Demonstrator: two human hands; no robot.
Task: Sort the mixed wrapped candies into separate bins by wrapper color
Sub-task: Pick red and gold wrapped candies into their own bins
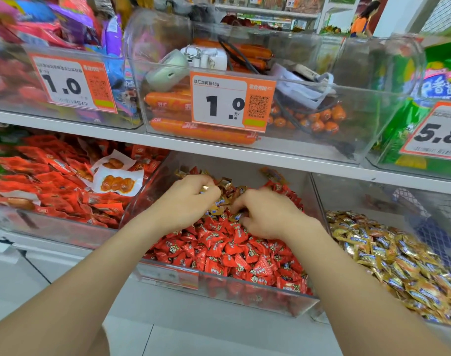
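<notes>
1. Picking gold candies (225,186) out of the middle bin (149,191): left hand (191,199) grips at least one, right hand (265,214) pinches another.
2. Red candies (232,253) fill that bin's front.
3. Next, I judge, the gold ones must go to the gold bin (360,199), just right of it.

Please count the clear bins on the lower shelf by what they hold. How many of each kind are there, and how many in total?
Bin of red packs: 1
Bin of mixed red and gold candies: 1
Bin of gold candies: 1
Total: 3
</notes>
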